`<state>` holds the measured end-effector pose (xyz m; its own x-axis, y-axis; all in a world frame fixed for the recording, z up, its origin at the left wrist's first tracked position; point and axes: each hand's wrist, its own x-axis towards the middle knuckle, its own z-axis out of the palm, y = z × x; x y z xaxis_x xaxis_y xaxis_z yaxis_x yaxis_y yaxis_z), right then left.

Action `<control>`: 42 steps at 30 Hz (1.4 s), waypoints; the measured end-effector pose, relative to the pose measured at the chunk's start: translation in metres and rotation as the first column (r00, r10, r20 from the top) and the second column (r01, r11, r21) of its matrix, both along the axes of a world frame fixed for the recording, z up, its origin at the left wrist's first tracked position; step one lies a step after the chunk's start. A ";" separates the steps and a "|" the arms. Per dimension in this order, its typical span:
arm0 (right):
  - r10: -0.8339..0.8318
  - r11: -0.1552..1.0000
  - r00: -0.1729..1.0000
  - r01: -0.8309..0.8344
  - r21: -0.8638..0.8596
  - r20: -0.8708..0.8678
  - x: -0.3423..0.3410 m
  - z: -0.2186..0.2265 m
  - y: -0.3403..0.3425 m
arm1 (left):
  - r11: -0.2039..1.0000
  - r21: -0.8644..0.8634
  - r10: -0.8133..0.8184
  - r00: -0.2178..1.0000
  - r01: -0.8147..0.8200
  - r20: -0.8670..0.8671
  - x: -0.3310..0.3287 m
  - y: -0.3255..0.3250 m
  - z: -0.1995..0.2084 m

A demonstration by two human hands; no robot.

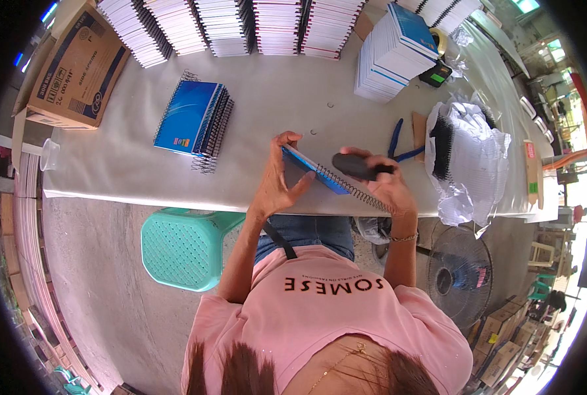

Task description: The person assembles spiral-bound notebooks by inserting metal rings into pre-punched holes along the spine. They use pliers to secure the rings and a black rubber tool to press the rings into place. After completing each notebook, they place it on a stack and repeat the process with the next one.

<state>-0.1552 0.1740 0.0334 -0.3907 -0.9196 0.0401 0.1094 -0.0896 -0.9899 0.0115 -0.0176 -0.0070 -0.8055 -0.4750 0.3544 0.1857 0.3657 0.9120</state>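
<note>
Near the table's front edge, my left hand grips a blue-covered notebook, held on edge with thumb and fingers on either side. A dark spiral coil runs along the notebook's edge and sticks out past it toward my right wrist. My right hand is closed around a black, rounded handheld tool just above the coil. Whether the tool touches the coil cannot be made out. Blue-handled pliers lie just beyond my right hand.
Finished-looking blue spiral notebooks are piled at left, near a cardboard box. Notebook stacks line the back; another pile stands right. Black coils lie in white wrapping. A green stool and a fan stand below.
</note>
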 end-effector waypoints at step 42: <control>-0.192 0.944 0.863 0.293 0.152 -0.467 0.024 0.026 -0.010 | 0.989 0.141 -0.049 0.998 0.043 0.041 0.002 0.002 0.008</control>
